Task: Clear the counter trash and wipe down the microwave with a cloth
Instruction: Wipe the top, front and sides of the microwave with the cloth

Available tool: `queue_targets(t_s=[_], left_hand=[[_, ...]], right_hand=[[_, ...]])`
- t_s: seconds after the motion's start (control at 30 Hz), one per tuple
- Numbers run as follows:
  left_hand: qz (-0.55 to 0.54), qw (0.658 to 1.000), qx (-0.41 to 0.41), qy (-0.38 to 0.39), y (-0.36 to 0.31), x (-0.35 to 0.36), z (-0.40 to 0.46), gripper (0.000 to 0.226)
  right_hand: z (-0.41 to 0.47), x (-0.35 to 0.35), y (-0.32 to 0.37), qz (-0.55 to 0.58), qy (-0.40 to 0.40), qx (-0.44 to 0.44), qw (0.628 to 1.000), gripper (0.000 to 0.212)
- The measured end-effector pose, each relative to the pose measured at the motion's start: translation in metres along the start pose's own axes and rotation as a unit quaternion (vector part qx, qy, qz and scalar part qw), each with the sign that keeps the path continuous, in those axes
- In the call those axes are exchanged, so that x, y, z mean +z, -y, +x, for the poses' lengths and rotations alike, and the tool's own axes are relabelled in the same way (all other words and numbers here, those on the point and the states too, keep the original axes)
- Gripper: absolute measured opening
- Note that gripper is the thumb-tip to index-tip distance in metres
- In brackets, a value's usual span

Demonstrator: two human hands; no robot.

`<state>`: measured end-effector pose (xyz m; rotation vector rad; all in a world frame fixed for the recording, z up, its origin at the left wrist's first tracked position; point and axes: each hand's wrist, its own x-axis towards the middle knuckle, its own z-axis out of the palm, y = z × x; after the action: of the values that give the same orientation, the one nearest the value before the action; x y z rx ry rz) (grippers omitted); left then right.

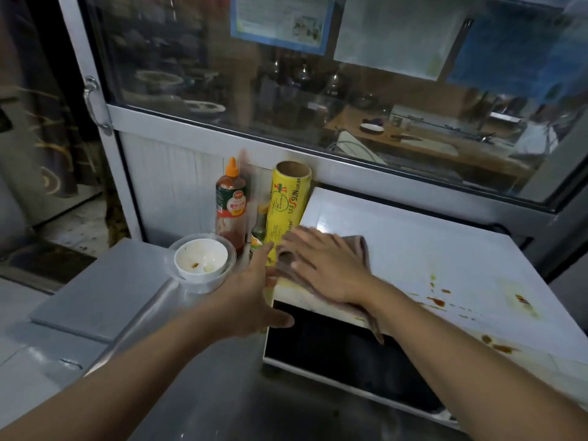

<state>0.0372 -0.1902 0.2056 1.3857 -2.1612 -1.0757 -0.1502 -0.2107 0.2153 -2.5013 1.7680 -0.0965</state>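
Over on the left, a grey board [105,291] lies flat on the steel counter [203,386]. Next along, a white cup [201,258] smeared with sauce sits inside a clear plastic tub [203,283], right at the counter's back edge. Behind it stands a red sauce bottle [231,202] with an orange cap, then a small green bottle [259,229], then a tall yellow roll of cling wrap [284,205] standing upright against the microwave's left side.

Here's the left hand [254,300], fingers stretched out straight and holding nothing, thumb against the microwave's front top corner, fingertips up by the foot of the yellow roll (whether they actually touch it, I cannot tell).

And the right hand [327,265] is flat on the cloth [356,246], fingers spread wide, pressing it onto the left front part of the microwave [413,243] top. The brownish cloth is bunched under the palm, one end drooping over the front edge above the dark door.

Further right, the white top carries orange-brown sauce spots [436,301] and a yellowish stain [521,302] near the front edge.
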Motion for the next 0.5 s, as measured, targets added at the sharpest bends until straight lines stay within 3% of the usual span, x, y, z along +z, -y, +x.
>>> queue_targets(t_s=[0.1, 0.23, 0.37, 0.5], left_hand=[[0.003, 0.999, -0.001, -0.035, 0.000, 0.002, -0.002, 0.121], [0.007, 1.000, -0.002, -0.022, -0.007, 0.005, -0.009, 0.110], [0.080, 0.995, 0.050, -0.040, -0.012, 0.010, -0.013, 0.093], [0.206, 0.975, 0.073, -0.048, -0.015, 0.017, -0.013, 0.084]], right_hand=[[-0.032, 0.008, 0.017, -0.024, -0.017, -0.054, 0.998, 0.054], [-0.077, 0.005, -0.018, -0.067, -0.017, -0.033, 0.997, 0.059], [-0.121, -0.002, -0.056, -0.092, -0.006, 0.080, 0.992, 0.071], [-0.109, -0.001, -0.040, -0.042, -0.047, 0.194, 0.979, 0.079]])
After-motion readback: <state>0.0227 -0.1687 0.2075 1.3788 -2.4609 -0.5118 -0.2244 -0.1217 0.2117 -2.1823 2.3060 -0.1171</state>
